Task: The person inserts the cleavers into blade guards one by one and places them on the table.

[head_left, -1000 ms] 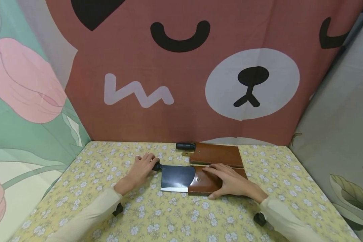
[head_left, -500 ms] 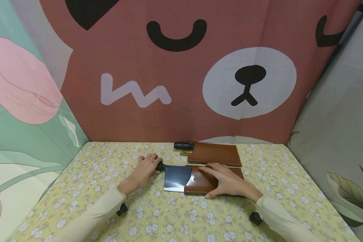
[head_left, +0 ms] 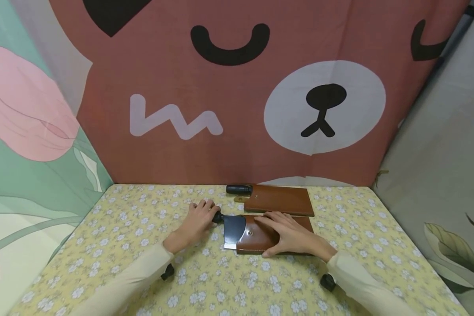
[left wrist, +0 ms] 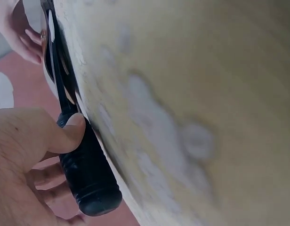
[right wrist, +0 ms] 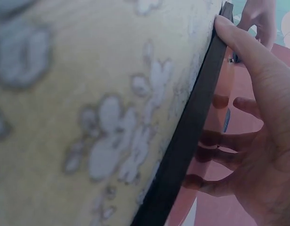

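My left hand [head_left: 197, 220] pinches the black handle [left wrist: 91, 172] of a cleaver [head_left: 233, 231], thumb on one side and fingers beyond. The dark blade, bright along its near edge, lies partly inside a brown leather sheath [head_left: 253, 240], so most of it is hidden. Across the sheath spreads my right hand [head_left: 294, 235], holding it from above. Its thumb [right wrist: 244, 44] presses the sheath's near edge, while the other fingertips rest on the leather face.
Just behind lies a second cleaver with a black handle [head_left: 238, 189], its blade covered by a brown leather sheath [head_left: 280, 200]. A small strap [head_left: 239, 199] sticks out beside that handle. The flowered tablecloth [head_left: 205, 281] runs back to a bear-print curtain [head_left: 245, 149].
My left hand has moved right with the cleaver, and its blade has slid deeper into the sheath. My right hand keeps its hold on the sheath; the view has shifted slightly.
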A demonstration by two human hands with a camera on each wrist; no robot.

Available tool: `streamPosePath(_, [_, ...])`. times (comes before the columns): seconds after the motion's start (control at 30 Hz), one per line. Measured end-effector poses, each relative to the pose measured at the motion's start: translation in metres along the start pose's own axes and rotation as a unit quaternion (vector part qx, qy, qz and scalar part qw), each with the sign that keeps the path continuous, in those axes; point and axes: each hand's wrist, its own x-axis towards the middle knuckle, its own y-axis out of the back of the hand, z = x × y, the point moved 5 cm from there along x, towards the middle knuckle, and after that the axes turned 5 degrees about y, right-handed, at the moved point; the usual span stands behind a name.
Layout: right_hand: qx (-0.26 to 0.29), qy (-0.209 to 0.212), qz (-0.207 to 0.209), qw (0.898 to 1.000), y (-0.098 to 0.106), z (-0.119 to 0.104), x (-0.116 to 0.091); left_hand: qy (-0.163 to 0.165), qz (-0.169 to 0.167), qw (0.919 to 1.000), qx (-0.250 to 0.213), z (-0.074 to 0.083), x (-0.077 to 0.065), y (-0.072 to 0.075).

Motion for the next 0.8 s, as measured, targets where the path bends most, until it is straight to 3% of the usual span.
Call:
streamPosePath(0.33, [-0.007,-0.008,-0.011,1.0,-0.001,-0.003,0.002,0.01,-0.034,0.9994,0.001,0.005,0.006,-0.001])
streamPosePath(0.6, [-0.014,-0.013,-0.012,1.0,0.0,-0.003,0.003,0.016,-0.027,0.9994,0.014,0.009,0.01,-0.002])
streamPosePath(0.8, [-0.013,-0.006,-0.012,1.0,-0.005,-0.005,0.007,-0.004,-0.03,0.9994,0.018,0.013,0.009,-0.003])
